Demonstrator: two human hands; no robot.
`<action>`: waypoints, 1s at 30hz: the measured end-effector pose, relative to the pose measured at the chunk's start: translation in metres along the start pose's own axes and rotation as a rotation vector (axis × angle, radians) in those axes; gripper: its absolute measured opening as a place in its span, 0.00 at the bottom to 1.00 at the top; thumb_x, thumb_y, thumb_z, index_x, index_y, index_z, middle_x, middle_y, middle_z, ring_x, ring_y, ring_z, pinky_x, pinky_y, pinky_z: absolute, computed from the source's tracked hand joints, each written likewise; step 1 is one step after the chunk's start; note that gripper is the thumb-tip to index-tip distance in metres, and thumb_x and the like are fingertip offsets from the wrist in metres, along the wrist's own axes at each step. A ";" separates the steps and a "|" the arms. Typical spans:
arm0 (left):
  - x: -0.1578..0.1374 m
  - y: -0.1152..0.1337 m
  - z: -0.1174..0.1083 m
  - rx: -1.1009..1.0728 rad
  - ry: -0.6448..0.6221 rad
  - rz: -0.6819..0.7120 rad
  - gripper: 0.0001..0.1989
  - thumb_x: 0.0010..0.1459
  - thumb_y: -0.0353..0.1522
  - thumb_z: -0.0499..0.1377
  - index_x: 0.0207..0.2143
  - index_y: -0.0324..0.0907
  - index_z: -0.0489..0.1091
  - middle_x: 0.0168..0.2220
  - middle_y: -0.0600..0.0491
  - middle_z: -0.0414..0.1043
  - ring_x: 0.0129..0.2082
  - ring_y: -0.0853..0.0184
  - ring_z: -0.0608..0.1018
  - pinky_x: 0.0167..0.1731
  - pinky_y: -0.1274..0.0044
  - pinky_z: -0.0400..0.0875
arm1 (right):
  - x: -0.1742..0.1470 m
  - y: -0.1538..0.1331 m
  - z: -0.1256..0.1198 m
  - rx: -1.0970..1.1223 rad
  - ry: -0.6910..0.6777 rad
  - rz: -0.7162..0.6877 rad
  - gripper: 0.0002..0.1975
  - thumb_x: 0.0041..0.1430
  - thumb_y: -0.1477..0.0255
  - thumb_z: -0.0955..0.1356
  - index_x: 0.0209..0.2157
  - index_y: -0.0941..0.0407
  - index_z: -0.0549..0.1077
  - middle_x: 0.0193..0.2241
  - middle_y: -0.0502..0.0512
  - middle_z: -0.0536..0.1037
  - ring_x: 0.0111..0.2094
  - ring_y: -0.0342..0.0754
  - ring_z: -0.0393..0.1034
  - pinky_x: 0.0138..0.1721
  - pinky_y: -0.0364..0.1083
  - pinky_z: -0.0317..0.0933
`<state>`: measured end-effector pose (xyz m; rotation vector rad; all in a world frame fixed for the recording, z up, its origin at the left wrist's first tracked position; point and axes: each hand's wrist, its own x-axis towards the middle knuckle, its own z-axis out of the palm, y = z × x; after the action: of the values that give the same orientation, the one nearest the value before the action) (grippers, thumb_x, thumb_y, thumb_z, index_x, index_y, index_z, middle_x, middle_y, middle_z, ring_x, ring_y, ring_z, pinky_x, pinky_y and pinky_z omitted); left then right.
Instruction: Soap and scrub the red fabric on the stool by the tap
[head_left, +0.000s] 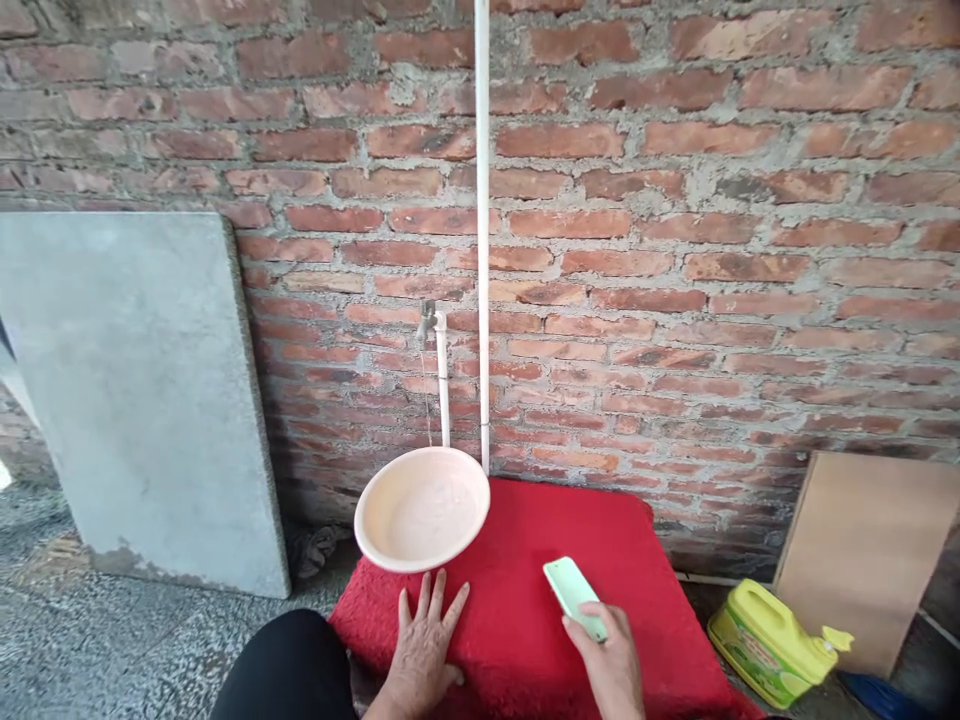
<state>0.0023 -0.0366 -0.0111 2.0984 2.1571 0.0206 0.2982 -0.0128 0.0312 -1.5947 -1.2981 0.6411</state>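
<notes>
My left hand (pixel 424 640) lies flat with spread fingers on a red cloth (pixel 517 590) that covers a low table or block. Its fingertips are just below the rim of a cream plastic basin (pixel 367 540), which stands at the cloth's far left corner. Shallow liquid seems to lie in the basin. Closer to the right side, my right hand (pixel 611 650) grips the near end of a pale green scrub brush (pixel 568 588). The brush's smooth back faces up against the cloth; its underside is hidden.
A tap (pixel 427 325) on a white pipe (pixel 443 400) sits above the basin, with a thin stream below it. Leaning slabs are a grey one (pixel 142 400) at left and a brown board (pixel 862 560) at right. A yellow-green jug (pixel 776 645) stands near the board.
</notes>
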 end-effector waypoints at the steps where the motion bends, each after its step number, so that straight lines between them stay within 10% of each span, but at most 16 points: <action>1: 0.000 -0.001 0.001 0.000 0.007 0.003 0.53 0.45 0.46 0.65 0.69 0.57 0.40 0.72 0.46 0.32 0.70 0.50 0.33 0.63 0.51 0.19 | -0.005 -0.009 0.011 -0.002 -0.045 -0.041 0.16 0.46 0.54 0.70 0.30 0.52 0.77 0.34 0.53 0.73 0.38 0.53 0.70 0.42 0.48 0.64; 10: 0.006 -0.004 0.003 -0.033 -0.026 0.041 0.53 0.44 0.47 0.66 0.68 0.56 0.44 0.72 0.43 0.33 0.70 0.46 0.36 0.62 0.47 0.23 | -0.008 -0.068 0.076 -0.272 -0.364 -0.238 0.10 0.36 0.74 0.71 0.26 0.50 0.75 0.31 0.48 0.73 0.36 0.49 0.71 0.39 0.44 0.61; 14: 0.004 -0.002 0.003 -0.031 -0.013 0.024 0.53 0.44 0.46 0.66 0.68 0.58 0.42 0.72 0.45 0.33 0.70 0.47 0.36 0.63 0.48 0.22 | 0.025 -0.038 0.026 -0.272 -0.272 -0.149 0.10 0.42 0.65 0.69 0.29 0.51 0.76 0.33 0.51 0.74 0.35 0.50 0.72 0.40 0.47 0.63; 21: 0.000 0.000 -0.001 -0.005 -0.020 0.005 0.53 0.44 0.45 0.66 0.68 0.58 0.42 0.72 0.44 0.32 0.71 0.49 0.36 0.63 0.50 0.21 | 0.060 0.014 -0.083 -0.274 0.283 0.152 0.22 0.41 0.47 0.67 0.29 0.50 0.77 0.32 0.62 0.72 0.30 0.60 0.69 0.39 0.62 0.64; 30: -0.001 0.001 -0.013 0.053 -0.056 -0.038 0.52 0.43 0.42 0.64 0.69 0.57 0.42 0.73 0.46 0.33 0.71 0.50 0.35 0.64 0.53 0.23 | 0.010 -0.027 0.015 -0.023 -0.161 -0.125 0.09 0.41 0.64 0.69 0.27 0.51 0.76 0.32 0.51 0.74 0.37 0.51 0.72 0.40 0.47 0.66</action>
<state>0.0017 -0.0365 0.0016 2.0599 2.1874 -0.0987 0.2766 0.0018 0.0513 -1.4915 -1.5158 0.6904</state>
